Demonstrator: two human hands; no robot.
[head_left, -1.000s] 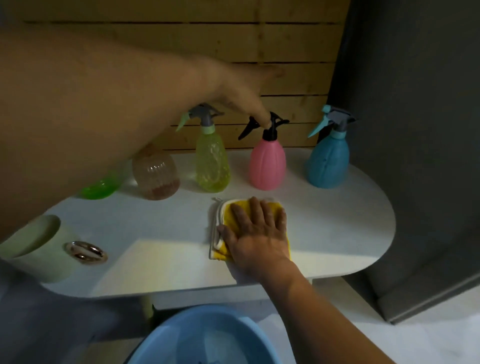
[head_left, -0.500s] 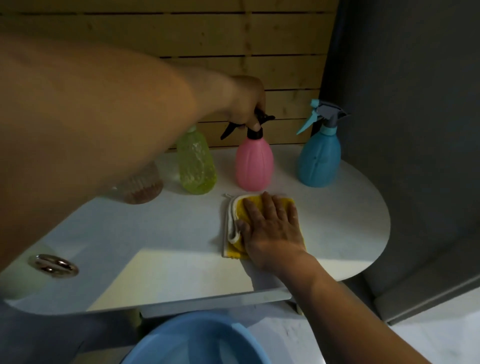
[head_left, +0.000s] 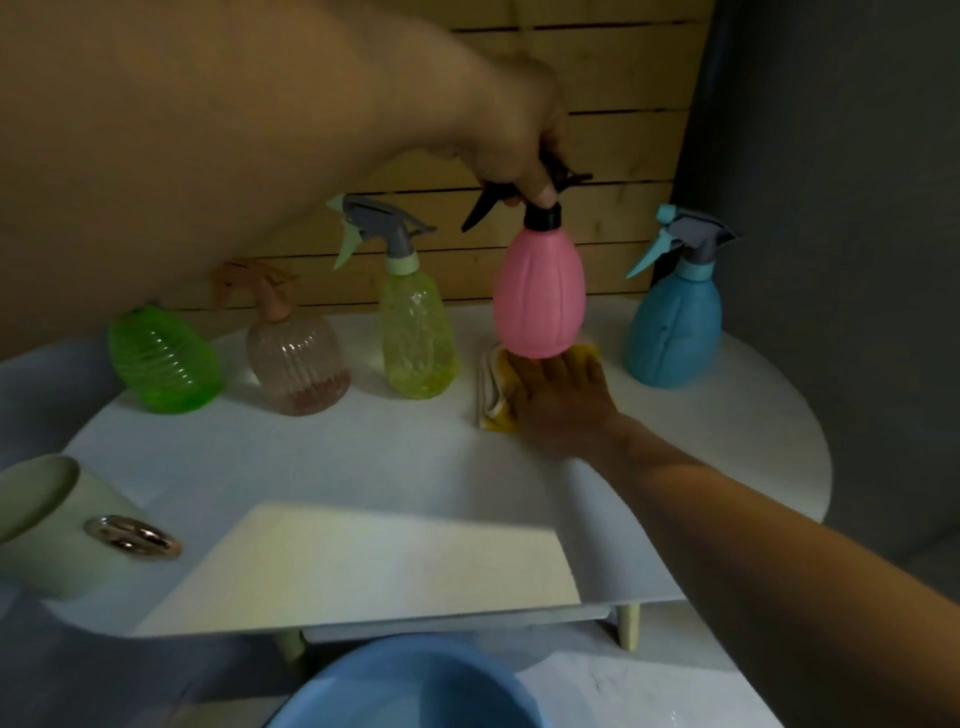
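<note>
The left hand (head_left: 519, 156) is gripping the pink bottle (head_left: 539, 296) by its trigger head, just above the table (head_left: 363, 457), while the right hand (head_left: 563, 400) is pressing flat on the cloth (head_left: 496, 384) beneath it — risk: the bottle is likely slipping from so narrow a hold.

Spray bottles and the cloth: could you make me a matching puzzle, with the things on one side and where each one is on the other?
Things:
1. pink bottle
2. blue bottle
3. green bottle
4. cloth

Places:
A. flat on the table, under the right hand
B. farthest left in the row
C. held in the air by the left hand
D. farthest right in the row, standing

Pairs: 1-C, 2-D, 3-B, 4-A.
</note>
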